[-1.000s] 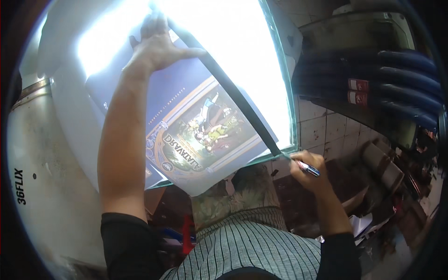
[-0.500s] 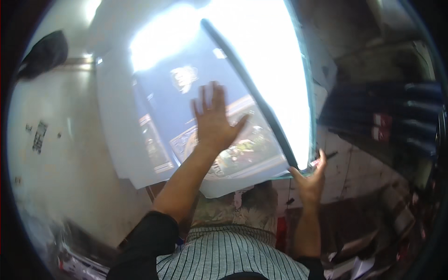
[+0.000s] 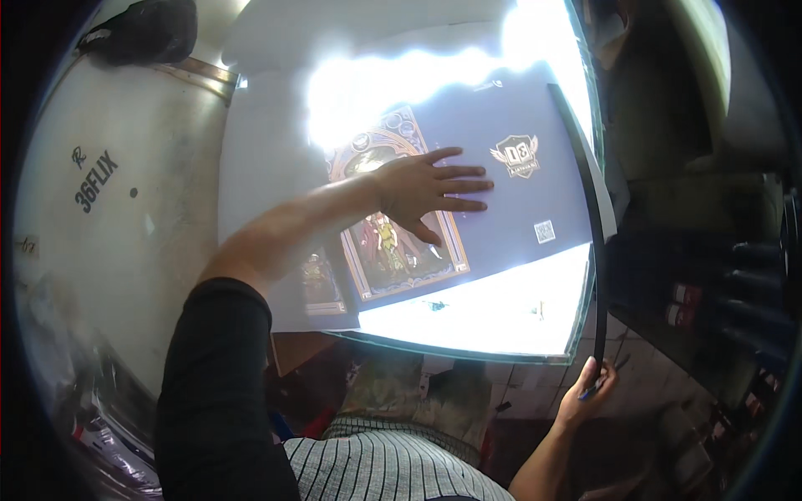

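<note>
My left hand [image 3: 426, 185] lies with spread fingers over a printed blue sheet [image 3: 514, 221], which bears a framed figure picture, a winged emblem and a small code square. The sheet rests at a slant on a brightly lit glass-topped table [image 3: 493, 326]. At the table's near right corner, my right hand [image 3: 581, 397] is closed on the lower end of a long, thin black strip [image 3: 599, 280], like a straightedge. The strip runs along the sheet's right side. A slim dark tool [image 3: 621, 362], too small to name, juts out from the same hand, with a bit of blue by the fingers.
A pale board or wall [image 3: 109, 250] with dark markings stands at the left, with a black bag-like thing [image 3: 154, 32] above it. Dark blue rolls or tubes [image 3: 710, 250] are at the right. The glass edge [image 3: 468, 357] runs close in front of my body.
The sheet has turned, its emblem now to the right. My left hand now points right across it. My right hand has drawn the black strip from across the sheet to the right edge.
</note>
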The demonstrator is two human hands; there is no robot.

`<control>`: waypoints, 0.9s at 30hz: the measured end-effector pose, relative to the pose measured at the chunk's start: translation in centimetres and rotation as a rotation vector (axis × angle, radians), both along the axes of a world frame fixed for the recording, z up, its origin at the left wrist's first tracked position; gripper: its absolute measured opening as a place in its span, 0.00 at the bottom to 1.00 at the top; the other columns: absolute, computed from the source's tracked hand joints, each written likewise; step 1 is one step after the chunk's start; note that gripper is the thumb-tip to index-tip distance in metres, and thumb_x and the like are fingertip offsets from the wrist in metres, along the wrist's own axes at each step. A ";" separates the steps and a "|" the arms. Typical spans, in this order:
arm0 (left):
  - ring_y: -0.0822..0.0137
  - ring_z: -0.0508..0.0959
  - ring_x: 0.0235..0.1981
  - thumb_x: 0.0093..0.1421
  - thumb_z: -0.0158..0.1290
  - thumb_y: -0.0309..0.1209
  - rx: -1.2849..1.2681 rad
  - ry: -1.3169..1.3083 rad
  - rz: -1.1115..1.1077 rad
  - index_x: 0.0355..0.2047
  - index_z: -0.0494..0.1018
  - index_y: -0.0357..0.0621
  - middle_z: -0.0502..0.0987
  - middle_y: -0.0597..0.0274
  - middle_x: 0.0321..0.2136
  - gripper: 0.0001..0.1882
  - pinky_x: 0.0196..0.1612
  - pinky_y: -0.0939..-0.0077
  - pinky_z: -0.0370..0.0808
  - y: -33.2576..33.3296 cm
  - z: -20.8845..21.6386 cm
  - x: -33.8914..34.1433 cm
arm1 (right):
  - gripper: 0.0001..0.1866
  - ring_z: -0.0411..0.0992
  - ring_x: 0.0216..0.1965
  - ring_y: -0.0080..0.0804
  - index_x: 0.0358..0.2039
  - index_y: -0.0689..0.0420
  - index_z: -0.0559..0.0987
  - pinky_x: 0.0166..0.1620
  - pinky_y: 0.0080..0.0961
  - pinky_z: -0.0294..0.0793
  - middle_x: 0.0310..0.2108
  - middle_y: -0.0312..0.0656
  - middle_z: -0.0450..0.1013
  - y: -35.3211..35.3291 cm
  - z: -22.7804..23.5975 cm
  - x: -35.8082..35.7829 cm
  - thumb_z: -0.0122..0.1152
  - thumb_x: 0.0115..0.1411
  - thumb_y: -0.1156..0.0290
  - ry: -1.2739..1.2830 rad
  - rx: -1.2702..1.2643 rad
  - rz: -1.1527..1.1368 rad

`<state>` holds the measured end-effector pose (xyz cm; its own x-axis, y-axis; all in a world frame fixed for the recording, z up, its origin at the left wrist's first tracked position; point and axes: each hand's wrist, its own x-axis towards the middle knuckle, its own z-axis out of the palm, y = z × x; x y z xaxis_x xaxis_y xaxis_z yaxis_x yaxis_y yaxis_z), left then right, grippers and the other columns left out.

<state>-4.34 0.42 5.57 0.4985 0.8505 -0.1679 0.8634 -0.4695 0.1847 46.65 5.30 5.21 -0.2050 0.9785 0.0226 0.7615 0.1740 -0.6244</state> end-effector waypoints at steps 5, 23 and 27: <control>0.51 0.49 0.73 0.67 0.39 0.64 0.268 0.247 1.071 0.70 0.55 0.47 0.51 0.51 0.72 0.42 0.71 0.39 0.42 -2.3 -2.5 -0.4 | 0.13 0.74 0.36 0.43 0.44 0.63 0.73 0.42 0.35 0.73 0.36 0.48 0.73 -2.9 2.0 -4.6 0.64 0.65 0.69 -0.060 0.038 0.107; 0.51 0.51 0.71 0.67 0.36 0.66 0.214 0.095 1.102 0.70 0.54 0.45 0.55 0.52 0.69 0.44 0.70 0.33 0.41 -1.5 -3.0 -0.9 | 0.16 0.74 0.42 0.52 0.49 0.64 0.72 0.46 0.43 0.74 0.41 0.53 0.73 -10.8 -0.3 -9.8 0.64 0.64 0.72 -0.035 -0.063 0.316; 0.53 0.49 0.73 0.67 0.34 0.67 0.189 0.104 1.093 0.71 0.53 0.46 0.52 0.56 0.71 0.45 0.70 0.33 0.41 -1.3 -2.9 -0.9 | 0.17 0.75 0.38 0.56 0.49 0.64 0.72 0.45 0.47 0.75 0.39 0.55 0.75 -11.0 0.1 -9.8 0.65 0.63 0.72 -0.077 -0.055 0.382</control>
